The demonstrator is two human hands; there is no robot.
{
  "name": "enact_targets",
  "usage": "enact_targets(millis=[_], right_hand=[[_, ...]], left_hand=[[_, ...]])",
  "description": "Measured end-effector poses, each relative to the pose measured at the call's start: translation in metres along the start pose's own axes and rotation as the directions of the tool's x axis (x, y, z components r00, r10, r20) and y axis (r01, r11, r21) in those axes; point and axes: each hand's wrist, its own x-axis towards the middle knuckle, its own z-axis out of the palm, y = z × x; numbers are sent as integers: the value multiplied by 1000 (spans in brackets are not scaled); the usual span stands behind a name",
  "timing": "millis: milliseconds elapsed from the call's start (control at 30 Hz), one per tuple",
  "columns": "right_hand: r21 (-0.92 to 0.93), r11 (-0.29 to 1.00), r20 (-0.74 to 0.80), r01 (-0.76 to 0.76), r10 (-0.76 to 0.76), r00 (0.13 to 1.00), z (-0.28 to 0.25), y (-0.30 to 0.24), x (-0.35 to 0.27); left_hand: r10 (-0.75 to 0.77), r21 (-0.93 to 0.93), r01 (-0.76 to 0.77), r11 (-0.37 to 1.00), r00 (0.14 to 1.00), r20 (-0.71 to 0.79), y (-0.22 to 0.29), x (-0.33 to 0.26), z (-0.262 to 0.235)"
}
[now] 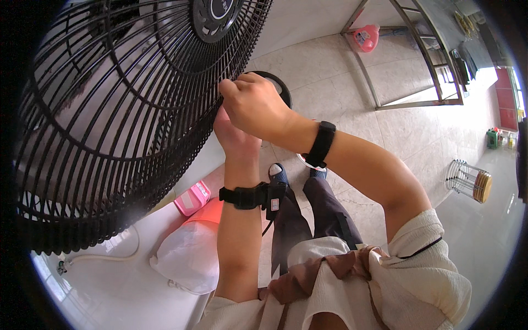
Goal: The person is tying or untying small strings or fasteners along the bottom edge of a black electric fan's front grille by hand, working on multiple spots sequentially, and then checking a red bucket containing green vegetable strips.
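A large black fan grille (149, 104), with a round hub (212, 30) at its middle, fills the upper left of the head view. At the grille's right rim, my right hand (256, 102) is closed, its fingers curled in and mostly hidden. My left hand (235, 135) sits just below and behind it, against the same rim. The left fingers are covered by my right hand and the rim, so what they hold does not show. Behind my right hand, part of a dark round base (283, 93) rests on the floor. Black bands circle both wrists.
A metal frame (366, 82) stands upper right, with a pink jug (366, 38) beside it. A stool with a wooden seat (482, 187) is at right. Below the fan are a pink box (193, 198), a white plastic bag (190, 256) and a pale hose (118, 257).
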Motion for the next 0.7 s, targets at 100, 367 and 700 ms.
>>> enact_targets(millis=[100,367,700], right_hand=[[87,995,-74,-50,57,996,-1,6,-9],[187,966,11,-178,179,984,1,3,-2],[-34,999,15,0,1,1000,8,5,-5]], left_hand=[[-38,-51,50,997,977,209,-3,0,-5],[57,111,-37,993,981,-184,-7,-1,12],[35,-47,-48,998,968,-247,-2,2,2]])
